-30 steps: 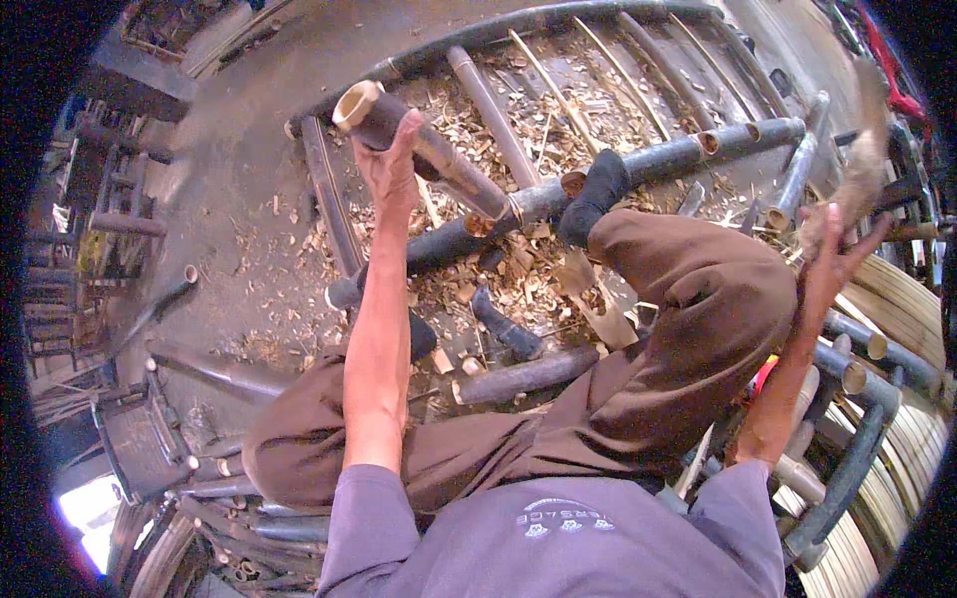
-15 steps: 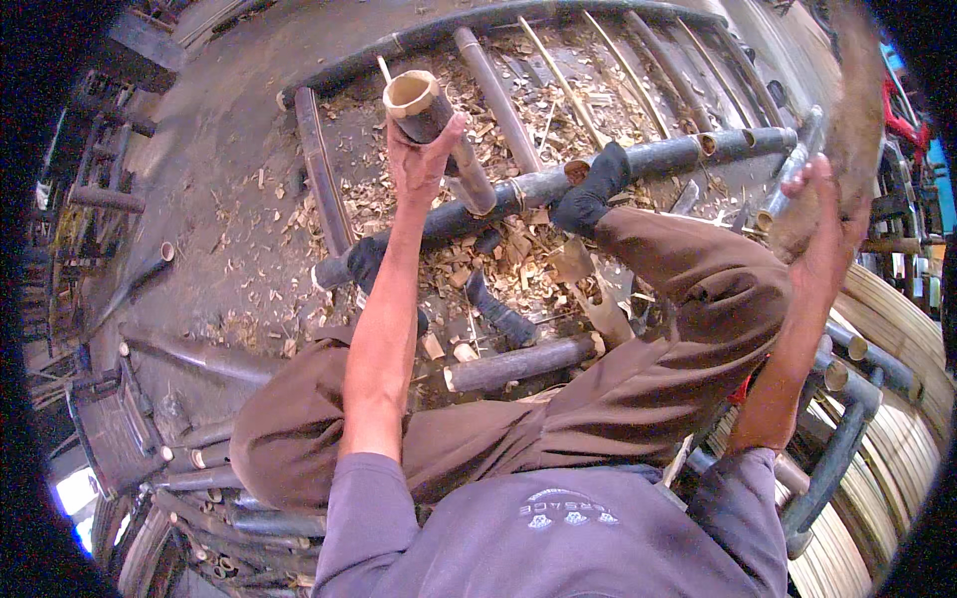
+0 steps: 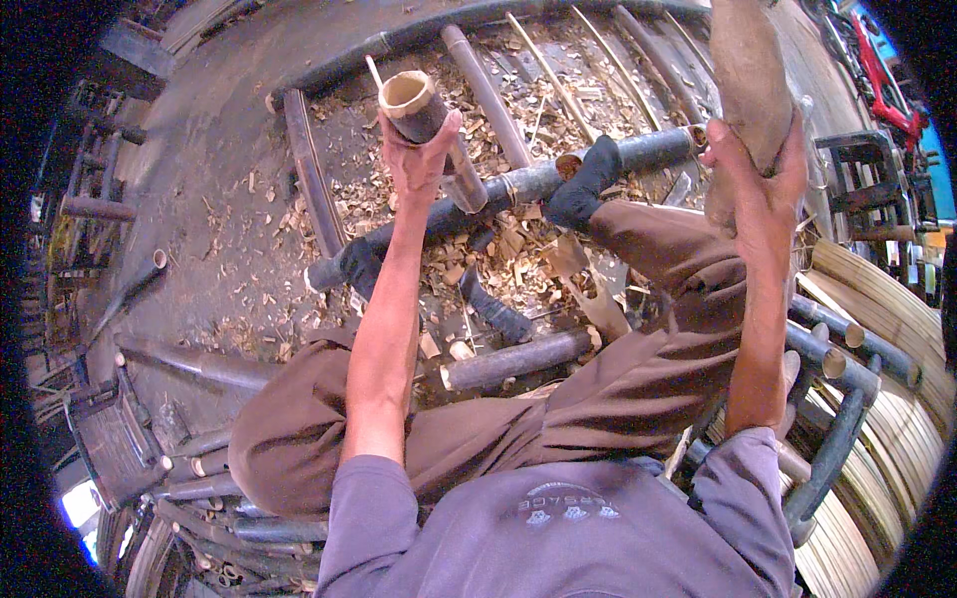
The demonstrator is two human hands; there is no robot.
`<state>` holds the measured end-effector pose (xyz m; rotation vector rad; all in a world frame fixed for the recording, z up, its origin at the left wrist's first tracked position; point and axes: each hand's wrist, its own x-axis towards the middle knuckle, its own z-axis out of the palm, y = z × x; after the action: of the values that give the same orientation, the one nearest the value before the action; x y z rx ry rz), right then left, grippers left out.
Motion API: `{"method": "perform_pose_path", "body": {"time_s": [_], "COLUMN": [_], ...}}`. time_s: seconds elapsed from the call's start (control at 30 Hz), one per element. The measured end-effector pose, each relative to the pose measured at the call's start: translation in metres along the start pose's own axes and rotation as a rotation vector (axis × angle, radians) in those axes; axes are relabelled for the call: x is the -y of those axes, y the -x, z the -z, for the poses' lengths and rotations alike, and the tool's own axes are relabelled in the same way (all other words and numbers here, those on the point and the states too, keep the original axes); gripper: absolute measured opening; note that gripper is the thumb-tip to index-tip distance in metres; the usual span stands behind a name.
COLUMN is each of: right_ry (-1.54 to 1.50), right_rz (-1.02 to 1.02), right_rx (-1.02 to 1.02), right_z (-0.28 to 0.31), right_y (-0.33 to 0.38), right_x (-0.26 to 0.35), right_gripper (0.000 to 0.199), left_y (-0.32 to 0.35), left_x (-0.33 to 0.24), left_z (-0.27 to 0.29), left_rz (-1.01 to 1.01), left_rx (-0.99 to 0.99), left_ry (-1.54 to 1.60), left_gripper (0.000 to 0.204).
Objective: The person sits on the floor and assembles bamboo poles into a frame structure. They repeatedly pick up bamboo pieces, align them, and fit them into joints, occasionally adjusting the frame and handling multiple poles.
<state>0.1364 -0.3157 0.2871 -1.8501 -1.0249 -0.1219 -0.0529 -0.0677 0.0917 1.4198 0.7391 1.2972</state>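
Note:
My left hand [image 3: 417,164] is wrapped around a dark bamboo tube [image 3: 417,122], held up with its pale cut rim facing me. A thin pale stick [image 3: 374,72] stands up beside the rim. Below the hand a brownish bamboo section [image 3: 465,181] slants down to the near pole [image 3: 518,186] of a bamboo frame; I cannot tell if it joins the held tube. In my right hand [image 3: 763,189], raised on the right, is a thick brown wooden club [image 3: 746,75], gripped with the thumb on its left side. Its upper end runs out of view.
The frame's rungs [image 3: 488,95] span wood chips [image 3: 543,125] on the floor. My dark-covered foot [image 3: 588,184] rests against the near pole. A short bamboo piece [image 3: 518,361] lies before my legs. Bamboo poles [image 3: 249,538] pile up at lower left; pale strips [image 3: 867,468] lie at right.
My right hand has swung left and inward with the wooden club, now more upright. The left hand keeps hold of the bamboo tube, almost unmoved.

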Motion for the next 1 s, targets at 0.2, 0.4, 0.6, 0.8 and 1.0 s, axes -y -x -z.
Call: {"method": "perform_pose_path", "body": {"time_s": [0.2,0.4,0.6,0.8,1.0], "right_ry": [-0.051,-0.267,0.128,-0.002,0.164], "right_rz": [0.098,0.189,0.233,0.42,0.312], "right_rx": [0.051,-0.014,0.584,0.365,0.544], "right_z": [-0.02,-0.065,-0.124,-0.107,-0.112], "right_y": [-0.01,-0.029,-0.003,-0.032,-0.025], "right_x": [0.033,0.091,0.023,0.081,0.038], "right_gripper": [0.056,0.063,0.052,0.045,0.06], "left_y": [0.014,0.022,0.027,0.025,0.03], "left_x": [-0.004,-0.009,-0.003,0.006,-0.007], "left_z": [-0.017,-0.022,-0.023,-0.011,-0.027], "left_rz": [-0.058,-0.124,-0.144,-0.062,-0.013], "left_rx": [0.031,0.004,0.06,0.031,0.046], "left_ry": [-0.069,-0.187,-0.039,-0.105,-0.065], "left_gripper": [0.058,0.057,0.061,0.063,0.058]}}
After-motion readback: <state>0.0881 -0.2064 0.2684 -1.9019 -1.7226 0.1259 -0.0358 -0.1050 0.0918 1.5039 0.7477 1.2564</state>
